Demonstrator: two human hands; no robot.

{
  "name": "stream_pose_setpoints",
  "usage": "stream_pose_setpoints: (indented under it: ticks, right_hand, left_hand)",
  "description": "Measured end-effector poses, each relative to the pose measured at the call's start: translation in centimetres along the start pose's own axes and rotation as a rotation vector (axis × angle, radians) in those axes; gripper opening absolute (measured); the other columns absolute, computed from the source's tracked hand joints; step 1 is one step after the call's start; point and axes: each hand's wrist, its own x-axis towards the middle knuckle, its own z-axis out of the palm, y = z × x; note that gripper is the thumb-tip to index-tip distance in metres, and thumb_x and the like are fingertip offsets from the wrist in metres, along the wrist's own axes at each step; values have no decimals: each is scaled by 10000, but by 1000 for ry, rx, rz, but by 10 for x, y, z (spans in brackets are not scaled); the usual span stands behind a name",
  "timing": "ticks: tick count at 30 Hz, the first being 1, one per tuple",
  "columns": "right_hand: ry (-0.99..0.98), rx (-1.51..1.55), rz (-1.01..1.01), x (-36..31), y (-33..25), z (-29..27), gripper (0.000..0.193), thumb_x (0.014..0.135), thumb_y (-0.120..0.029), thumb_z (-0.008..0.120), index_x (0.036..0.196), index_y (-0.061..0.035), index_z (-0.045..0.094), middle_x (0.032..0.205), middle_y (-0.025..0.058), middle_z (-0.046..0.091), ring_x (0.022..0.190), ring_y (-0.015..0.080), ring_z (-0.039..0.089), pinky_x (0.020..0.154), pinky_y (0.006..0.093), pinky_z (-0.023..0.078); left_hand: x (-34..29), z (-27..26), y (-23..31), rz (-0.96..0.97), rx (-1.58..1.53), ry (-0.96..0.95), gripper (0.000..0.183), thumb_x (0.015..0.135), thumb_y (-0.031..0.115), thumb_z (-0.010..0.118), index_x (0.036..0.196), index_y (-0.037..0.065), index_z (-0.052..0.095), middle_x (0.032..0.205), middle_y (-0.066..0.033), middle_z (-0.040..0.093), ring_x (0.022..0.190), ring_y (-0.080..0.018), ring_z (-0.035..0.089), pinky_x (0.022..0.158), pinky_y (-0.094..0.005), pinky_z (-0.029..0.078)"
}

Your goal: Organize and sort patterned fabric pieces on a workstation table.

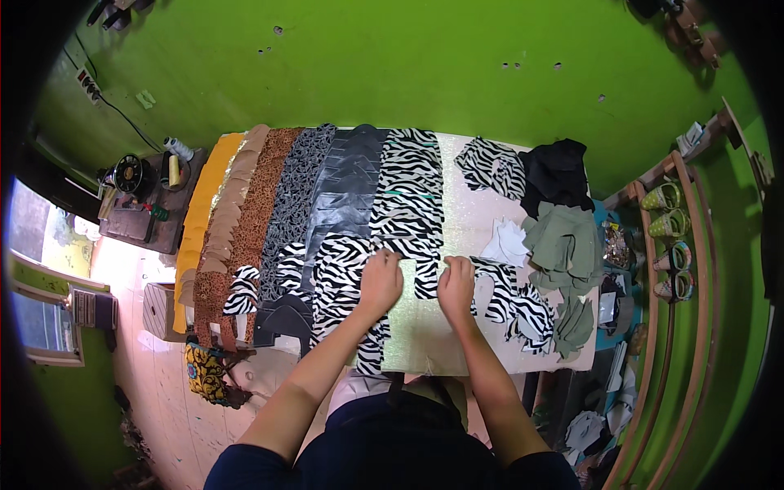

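My left hand point(381, 283) lies on zebra-print pieces at mid-table, its fingers curled together at the far corner of a pale gold, glittery sheet point(411, 336). Just across from it, my right hand point(456, 286) is also closed, fingertips pointing away from me; what it pinches, if anything, is hidden. Between the two hands lies a narrow zebra-print piece point(426, 279). More cut zebra-print pieces point(343, 273) are stacked left of my left hand. Others point(528, 317) lie loose to the right of my right hand.
Overlapping rows of yellow point(211, 196), brown leopard-print point(263, 184), grey patterned and dark grey point(347, 192) pieces cover the table's left. Olive point(563, 245), black point(558, 175) and white scraps lie right. A wooden rack with shoes point(671, 222) stands right; a side table point(151, 216) stands left.
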Motion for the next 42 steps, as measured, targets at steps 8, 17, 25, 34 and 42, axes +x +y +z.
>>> stream_pose_setpoints:
  ticks: [8, 17, 25, 34, 42]
  right_hand:
    - [-38, -190, -148, -28, 15, -50, 341, 696, -46, 533, 1036, -22, 524, 1016, 141, 497, 997, 310, 450, 878, 421, 322]
    - [-187, -462, 270, -24, 74, -103, 546, 677, -239, 664, 1133, -18, 459, 970, 130, 472, 963, 284, 466, 814, 398, 366]
    - [-9, -303, 145, -23, 62, -123, 512, 711, -239, 608, 1162, -55, 451, 1067, 117, 476, 1023, 273, 446, 844, 398, 348]
    - [3, 87, 8, -32, 67, -132, 570, 749, -173, 607, 1251, -45, 368, 1117, 185, 424, 1025, 351, 450, 877, 392, 387]
    - [-34, 163, -113, -69, 50, -133, 437, 711, -127, 628, 1114, -43, 481, 1077, 168, 457, 1029, 340, 430, 894, 406, 361]
  left_hand:
    - [-22, 44, 72, 241, -76, -79, 194, 726, 82, 542, 911, 24, 542, 904, -142, 507, 814, -292, 507, 708, -375, 414]
    - [-21, 85, 114, -16, 169, -253, 569, 693, 290, 677, 1106, -21, 441, 988, -180, 481, 880, -307, 516, 734, -359, 458]
    - [-23, 80, 133, -250, 94, -243, 747, 647, 242, 697, 1242, -3, 319, 1012, -203, 488, 914, -345, 514, 774, -391, 453]
    - [-51, 51, 165, -69, -254, 157, 695, 722, 152, 606, 1288, -57, 259, 1004, -231, 468, 930, -352, 495, 801, -370, 429]
    - [-109, 54, 146, -188, -111, 181, 737, 685, 160, 621, 1265, -102, 249, 1171, -261, 398, 1049, -397, 422, 916, -404, 356]
